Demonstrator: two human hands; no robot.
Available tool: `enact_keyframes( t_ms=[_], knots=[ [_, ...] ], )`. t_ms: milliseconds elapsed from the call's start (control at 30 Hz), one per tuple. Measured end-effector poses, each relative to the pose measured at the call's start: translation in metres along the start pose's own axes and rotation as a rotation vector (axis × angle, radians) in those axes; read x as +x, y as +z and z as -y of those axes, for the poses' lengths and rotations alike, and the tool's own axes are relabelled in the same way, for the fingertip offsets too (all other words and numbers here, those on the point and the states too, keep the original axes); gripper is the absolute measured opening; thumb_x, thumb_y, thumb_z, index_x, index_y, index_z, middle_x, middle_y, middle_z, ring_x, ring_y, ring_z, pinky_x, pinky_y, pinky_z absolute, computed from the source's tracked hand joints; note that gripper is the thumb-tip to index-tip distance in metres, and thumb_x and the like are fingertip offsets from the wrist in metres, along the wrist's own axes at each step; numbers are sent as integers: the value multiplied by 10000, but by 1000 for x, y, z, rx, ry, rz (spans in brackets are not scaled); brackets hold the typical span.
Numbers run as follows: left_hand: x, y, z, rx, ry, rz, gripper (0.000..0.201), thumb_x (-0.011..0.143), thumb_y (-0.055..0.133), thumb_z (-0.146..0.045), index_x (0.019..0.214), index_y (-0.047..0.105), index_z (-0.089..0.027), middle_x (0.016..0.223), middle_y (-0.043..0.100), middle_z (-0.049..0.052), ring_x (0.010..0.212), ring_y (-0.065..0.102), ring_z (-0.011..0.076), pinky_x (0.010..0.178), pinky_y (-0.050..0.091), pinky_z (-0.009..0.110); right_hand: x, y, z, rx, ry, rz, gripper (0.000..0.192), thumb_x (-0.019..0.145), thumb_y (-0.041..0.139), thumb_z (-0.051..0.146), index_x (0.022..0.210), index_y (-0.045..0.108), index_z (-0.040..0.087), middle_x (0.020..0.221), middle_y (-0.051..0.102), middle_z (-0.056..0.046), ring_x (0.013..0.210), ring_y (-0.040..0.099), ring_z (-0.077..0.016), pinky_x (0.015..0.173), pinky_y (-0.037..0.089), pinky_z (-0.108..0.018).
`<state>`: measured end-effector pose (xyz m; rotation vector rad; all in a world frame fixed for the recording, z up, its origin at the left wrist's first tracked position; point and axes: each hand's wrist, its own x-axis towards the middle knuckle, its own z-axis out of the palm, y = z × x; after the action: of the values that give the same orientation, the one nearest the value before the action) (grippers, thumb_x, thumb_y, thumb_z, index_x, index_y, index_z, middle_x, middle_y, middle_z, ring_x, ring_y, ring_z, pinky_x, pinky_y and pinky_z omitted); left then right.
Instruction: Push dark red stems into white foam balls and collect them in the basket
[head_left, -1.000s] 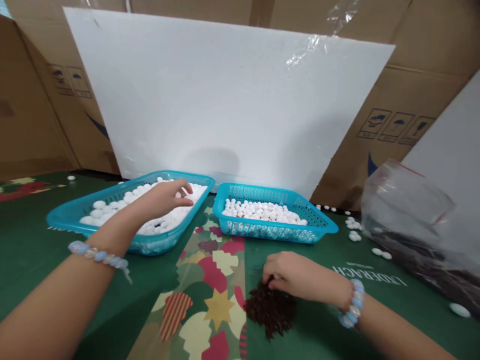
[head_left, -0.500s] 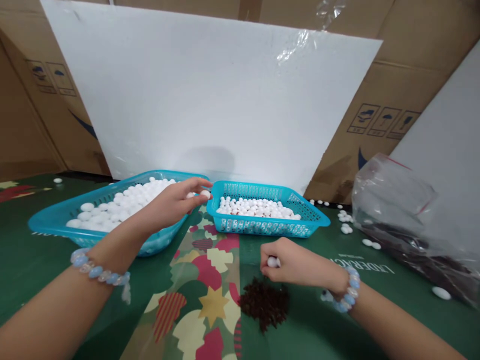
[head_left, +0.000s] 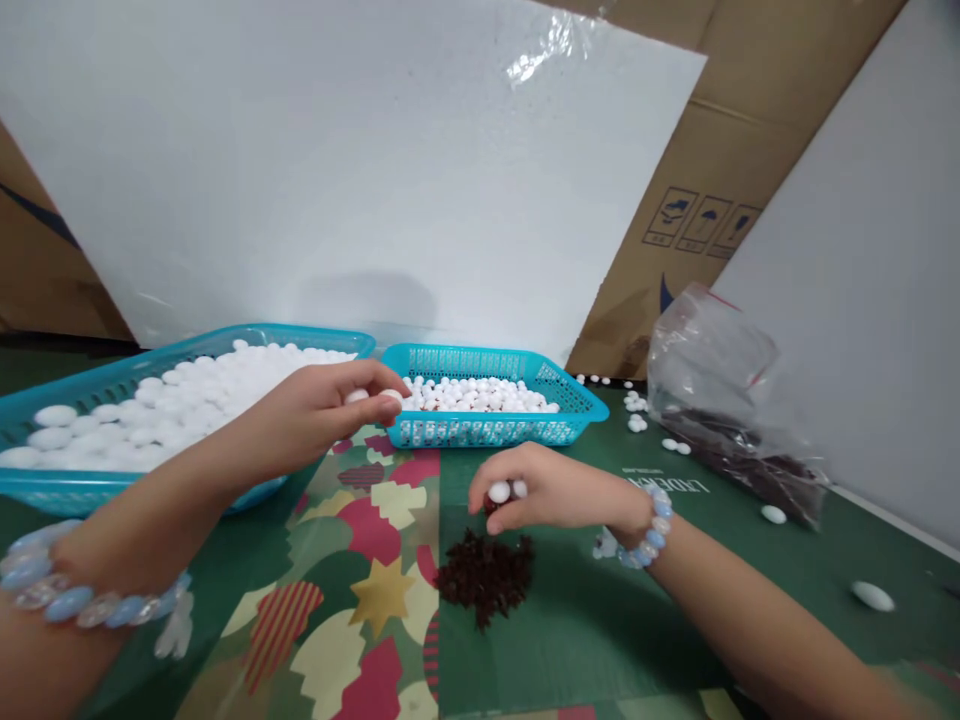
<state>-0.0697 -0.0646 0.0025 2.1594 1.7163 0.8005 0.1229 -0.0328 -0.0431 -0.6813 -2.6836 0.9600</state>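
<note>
My left hand (head_left: 319, 405) is closed in a loose pinch around small white balls (head_left: 357, 396), at the near left corner of the right basket. My right hand (head_left: 551, 487) has its fingers curled round a couple of white balls (head_left: 499, 492), with a dark reddish-brown bit showing beneath them. Just under it lies a pile of dark brown small pieces (head_left: 486, 580). A blue basket (head_left: 82, 488) heaped with white egg-shaped balls stands to the left, partly behind my left arm. The smaller blue basket (head_left: 495, 430) at the centre holds white balls with brown specks among them.
A clear plastic bag (head_left: 705, 350) with dark brown contents lies at the right. Loose white balls (head_left: 872, 597) are scattered around it. Behind the baskets leans a white board (head_left: 300, 170) against cardboard boxes (head_left: 765, 120). The table covering (head_left: 600, 620) is green with a patterned strip.
The view has shifted, so the baskets and bag appear farther left. My right hand's fingers have loosened somewhat, and a reddish-brown bit now shows in its grasp. My left hand keeps its pinch.
</note>
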Motion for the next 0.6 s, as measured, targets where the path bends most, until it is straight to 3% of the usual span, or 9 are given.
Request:
enact_keyframes(
  t_ms=[133,233,367,500,600],
  knots=[
    [-2,4,-4,9,37,23,257,568,426,-417,662,526,-200,505,454,-23,453,387,91,427,288,200,-2,-4,5,24,-16,-30,31,607,542,105,630,527,120,638,507,16,594,446,-49,557,348,-163],
    [-3,8,-4,-38,33,85,272,557,446,-426,697,537,-211,476,453,-21,438,399,101,403,291,200,-5,-7,10,94,65,-76,33,597,543,111,600,515,129,584,489,27,544,447,-48,516,357,-173],
    [-3,13,-5,-77,17,155,287,547,465,-421,743,548,-228,537,515,-7,478,443,119,412,322,205,-9,-7,15,350,204,-131,48,590,517,104,572,481,131,503,461,44,456,447,-32,462,372,-166],
    [-4,16,-10,-155,53,163,254,534,503,-362,753,555,-243,683,552,-13,561,472,120,477,360,202,-13,-6,19,586,165,-175,60,571,520,121,556,464,135,536,491,33,499,496,-45,484,406,-175],
    [-7,16,-14,-194,94,135,213,525,519,-332,712,559,-239,679,545,-17,577,459,115,489,362,195,-14,-4,22,759,138,-162,59,572,516,128,562,458,136,525,509,33,476,506,-40,446,418,-154]
  ],
)
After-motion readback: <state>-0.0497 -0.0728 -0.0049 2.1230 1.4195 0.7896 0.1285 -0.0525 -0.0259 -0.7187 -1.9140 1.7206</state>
